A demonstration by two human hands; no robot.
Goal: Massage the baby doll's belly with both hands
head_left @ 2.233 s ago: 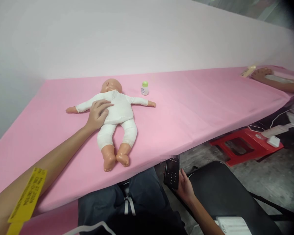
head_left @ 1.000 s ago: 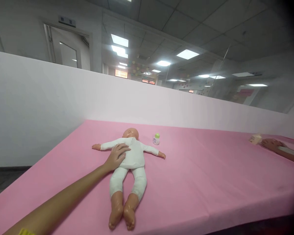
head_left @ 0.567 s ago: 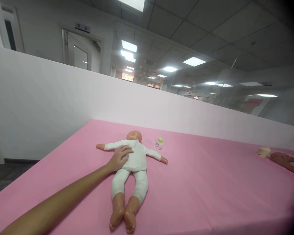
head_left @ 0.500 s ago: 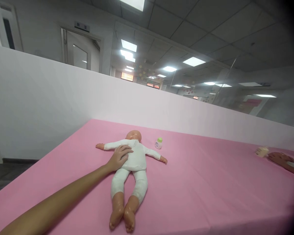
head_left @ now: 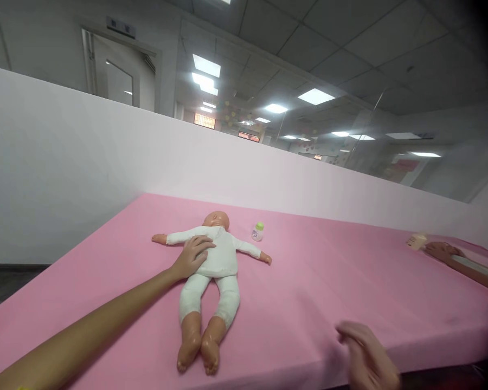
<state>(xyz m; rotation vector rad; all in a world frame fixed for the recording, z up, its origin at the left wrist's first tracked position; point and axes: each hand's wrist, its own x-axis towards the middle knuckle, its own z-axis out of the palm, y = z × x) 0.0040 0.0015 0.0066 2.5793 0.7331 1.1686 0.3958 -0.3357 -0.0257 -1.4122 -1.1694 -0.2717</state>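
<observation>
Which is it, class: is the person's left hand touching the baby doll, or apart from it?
Touching. The head view shows the left hand lying flat on the baby doll, fingers overlapping its white chest.

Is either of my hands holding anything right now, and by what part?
Left hand rests flat on the doll at its chest, not gripping. Right hand holds nothing.

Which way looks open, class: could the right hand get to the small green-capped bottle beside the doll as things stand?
Probably yes. The right hand is empty, at the near table edge, and bare pink cloth lies between it and the bottle. The doll lies left of that path.
</observation>
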